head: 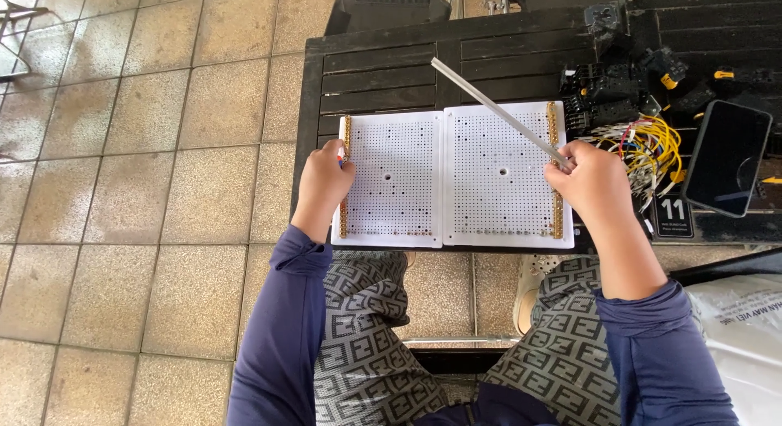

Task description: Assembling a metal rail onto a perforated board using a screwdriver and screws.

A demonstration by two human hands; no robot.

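Left hand (324, 182): at the left edge of the left perforated board (389, 180), grip pressed together on a small red-and-blue object, too small to identify.
Right hand (595, 182): at the right edge of the right perforated board (498, 177), grip pinching the near end of a thin metal rod (497, 110).
Metal rod: slanted up and left from the right hand, crossing the upper right board, far end over the dark slats.
Perforated boards: two white panels side by side, touching along the middle seam, each with one larger central hole; flat on the near edge of the table (383, 63).
Brass strips (555, 125): along the outer edge of each board, one beside each hand.
Wire bundle (648, 145): yellow, white and red leads, just right of the right hand.
Black components (607, 96): heaped beyond the wires.
Smartphone (727, 157): dark screen, right of the wires.
Floor (163, 190): beige tiles, left of the table.
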